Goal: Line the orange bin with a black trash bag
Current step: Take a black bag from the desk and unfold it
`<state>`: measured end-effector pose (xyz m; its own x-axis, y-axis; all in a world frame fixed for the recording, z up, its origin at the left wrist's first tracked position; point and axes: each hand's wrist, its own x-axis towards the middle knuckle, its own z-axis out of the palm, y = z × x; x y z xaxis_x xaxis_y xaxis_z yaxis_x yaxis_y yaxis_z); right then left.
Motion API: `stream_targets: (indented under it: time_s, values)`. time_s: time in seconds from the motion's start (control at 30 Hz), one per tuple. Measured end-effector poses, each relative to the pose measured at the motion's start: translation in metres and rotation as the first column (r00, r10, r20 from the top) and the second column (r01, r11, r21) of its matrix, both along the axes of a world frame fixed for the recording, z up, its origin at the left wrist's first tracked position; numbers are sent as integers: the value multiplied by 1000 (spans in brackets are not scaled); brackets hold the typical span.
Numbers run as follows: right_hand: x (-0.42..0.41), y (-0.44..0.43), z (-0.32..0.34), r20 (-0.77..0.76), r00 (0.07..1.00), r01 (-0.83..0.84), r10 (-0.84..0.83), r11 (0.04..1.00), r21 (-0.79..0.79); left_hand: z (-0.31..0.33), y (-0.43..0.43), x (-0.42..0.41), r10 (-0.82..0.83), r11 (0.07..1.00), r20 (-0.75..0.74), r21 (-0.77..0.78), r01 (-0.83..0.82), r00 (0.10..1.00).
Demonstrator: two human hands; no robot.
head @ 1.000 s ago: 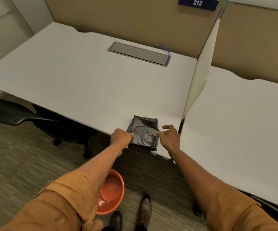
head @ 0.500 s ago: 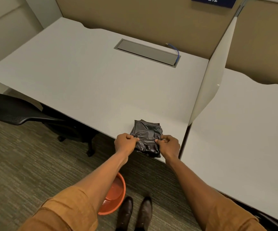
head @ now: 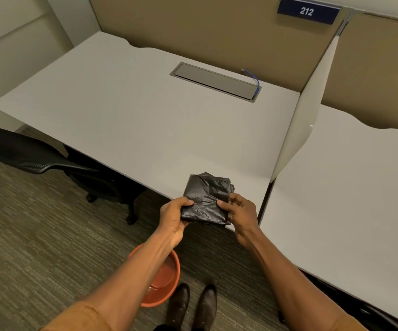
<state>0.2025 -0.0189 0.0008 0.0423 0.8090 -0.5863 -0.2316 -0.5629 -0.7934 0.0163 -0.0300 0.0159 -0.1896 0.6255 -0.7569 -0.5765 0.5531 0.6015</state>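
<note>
A folded black trash bag (head: 206,199) is held over the front edge of the white desk (head: 133,120). My left hand (head: 172,217) grips its left side, thumb on top. My right hand (head: 239,212) pinches its right side. The orange bin (head: 167,278) stands on the carpet below, partly hidden behind my left forearm. It has no liner in it.
A black office chair (head: 33,155) is tucked under the desk at the left. A white divider panel (head: 305,111) separates this desk from a second desk (head: 350,199) on the right. A grey cable hatch (head: 214,81) sits at the back. My shoes (head: 193,306) are beside the bin.
Both hands closed on the folded bag and drew it from the desk surface toward me, past the desk's front edge. The view shifted slightly left and down.
</note>
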Motion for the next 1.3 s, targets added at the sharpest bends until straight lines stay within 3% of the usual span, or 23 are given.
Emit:
stream_targets:
  time_s: [0.1, 0.23, 0.3, 0.37, 0.43, 0.53, 0.67, 0.77, 0.9, 0.97, 1.07, 1.17, 1.3]
  values:
    - [-5, -6, 7, -14, 1000, 18, -18, 1000, 20, 9, -14, -1, -83, 992, 17, 99, 81, 996]
    - [-12, -12, 21, -31, 999, 36, -34, 999, 38, 18, -32, 1, -199, 956, -156, 184, 226, 967]
    - [-14, -15, 36, -104, 994, 46, -38, 996, 71, 21, -40, 2, -195, 954, -194, 189, 232, 961]
    - [-15, -18, 48, -241, 969, 78, -52, 992, 100, 28, -47, 1, -177, 962, -151, 184, 204, 972]
    - [-14, -22, 54, -276, 961, 58, -15, 987, 147, 36, -53, 0, -168, 968, -130, 166, 188, 977]
    - [-10, -30, 54, -99, 982, -123, 159, 947, 298, 43, -59, -6, -167, 977, -59, 128, 173, 984]
    - [-9, -42, 55, 112, 933, -355, 343, 819, 450, 52, -64, -16, -196, 979, 32, 55, 194, 980]
    - [-14, -48, 53, 243, 902, -431, 356, 748, 505, 52, -67, -28, -220, 976, 64, 13, 219, 973]
    - [-19, -47, 50, 472, 835, -514, 284, 709, 483, 53, -72, -43, -375, 927, 98, 19, 375, 922]
    - [-22, -47, 49, 528, 816, -504, 234, 737, 451, 55, -75, -48, -427, 904, 100, 51, 424, 899]
    - [-26, -43, 53, 478, 857, -385, 192, 856, 345, 62, -82, -53, -487, 873, 64, 47, 485, 871]
    - [-25, -36, 53, 462, 872, -309, 164, 916, 257, 75, -91, -57, -538, 843, 54, 63, 535, 841]
    - [-35, -33, 54, 306, 935, -229, 180, 964, 135, 77, -99, -60, -573, 814, 121, 196, 546, 810]
